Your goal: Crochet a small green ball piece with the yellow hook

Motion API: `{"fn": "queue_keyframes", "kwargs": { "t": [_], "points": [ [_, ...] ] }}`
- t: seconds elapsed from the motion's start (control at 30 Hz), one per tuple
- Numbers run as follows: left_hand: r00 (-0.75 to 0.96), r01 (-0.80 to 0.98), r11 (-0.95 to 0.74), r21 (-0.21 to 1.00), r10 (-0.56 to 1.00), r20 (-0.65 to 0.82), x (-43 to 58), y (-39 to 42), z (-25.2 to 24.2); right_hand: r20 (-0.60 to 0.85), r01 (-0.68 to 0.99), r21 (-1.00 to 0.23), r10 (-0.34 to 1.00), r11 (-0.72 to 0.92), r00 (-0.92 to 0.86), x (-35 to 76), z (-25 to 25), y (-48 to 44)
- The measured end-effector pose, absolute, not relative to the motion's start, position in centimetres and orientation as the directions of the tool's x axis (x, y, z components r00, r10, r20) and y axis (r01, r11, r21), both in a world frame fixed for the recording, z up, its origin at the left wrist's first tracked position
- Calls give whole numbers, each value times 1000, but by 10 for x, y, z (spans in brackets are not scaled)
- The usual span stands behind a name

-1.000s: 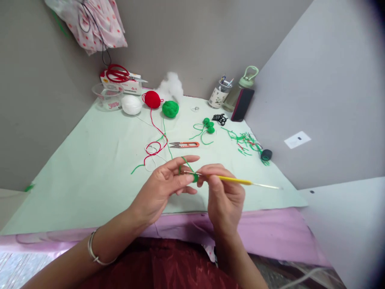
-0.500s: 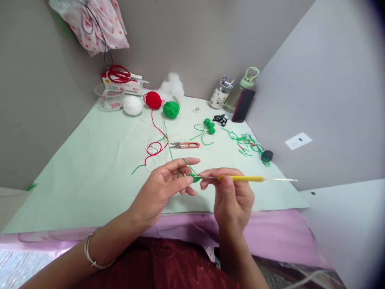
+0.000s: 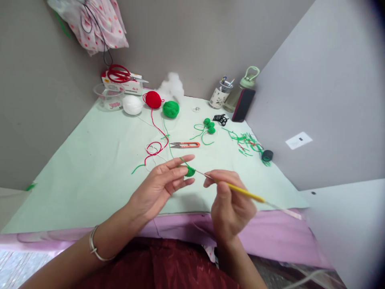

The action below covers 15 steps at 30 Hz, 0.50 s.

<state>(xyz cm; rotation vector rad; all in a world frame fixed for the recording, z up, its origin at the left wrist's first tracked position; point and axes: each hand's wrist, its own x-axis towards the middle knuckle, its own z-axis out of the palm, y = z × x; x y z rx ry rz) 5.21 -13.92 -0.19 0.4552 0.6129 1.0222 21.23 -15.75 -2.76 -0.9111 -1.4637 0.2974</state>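
Between its thumb and fingers, my left hand [image 3: 164, 180] pinches a small green crochet piece [image 3: 190, 171]. A green strand runs over my raised left index finger towards the green yarn ball [image 3: 171, 109]. My right hand [image 3: 231, 200] grips a crochet hook [image 3: 245, 192] by its yellow handle, pen-like. The hook's metal tip meets the right edge of the green piece; whether a loop sits on it is too small to tell. Its other metal end points down to the right. Orange thread snips [image 3: 185, 145] lie just beyond my left hand.
Behind are a white yarn ball [image 3: 132, 105], a red yarn ball [image 3: 153, 99], white stuffing [image 3: 172, 86] and a clear tub [image 3: 108, 98]. To the right lie small green crocheted balls [image 3: 210, 127], yarn scraps [image 3: 245, 140], a black roll [image 3: 267, 155] and a phone [image 3: 243, 105].
The hook has tilted, its tip now up-left and its back end lower, as my right hand turned. My left hand has rotated slightly, showing more of the green piece.
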Motion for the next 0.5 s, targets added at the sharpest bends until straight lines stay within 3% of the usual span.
{"fn": "queue_keyframes", "kwargs": {
  "t": [0.07, 0.13, 0.3, 0.43, 0.5],
  "points": [
    [336, -632, 387, 671, 918, -213, 51, -139, -2, 603, 133, -798, 775, 588, 190, 211, -22, -155],
    [310, -595, 337, 730, 934, -179, 52, -142, -2, 571, 60, -820, 804, 570, 166, 210, -18, -153],
    [248, -543, 277, 793, 955, -163, 58, -146, -4, 661, 270, -738, 742, 618, 108, 207, -23, -156],
    [344, -587, 382, 714, 916, -208, 59, -143, -7, 806, 493, -508, 592, 706, -17, 211, -30, -158],
    [408, -608, 453, 652, 883, -233, 57, -141, -8, 794, 479, -543, 608, 690, 25, 214, -29, -157]
  ]
}}
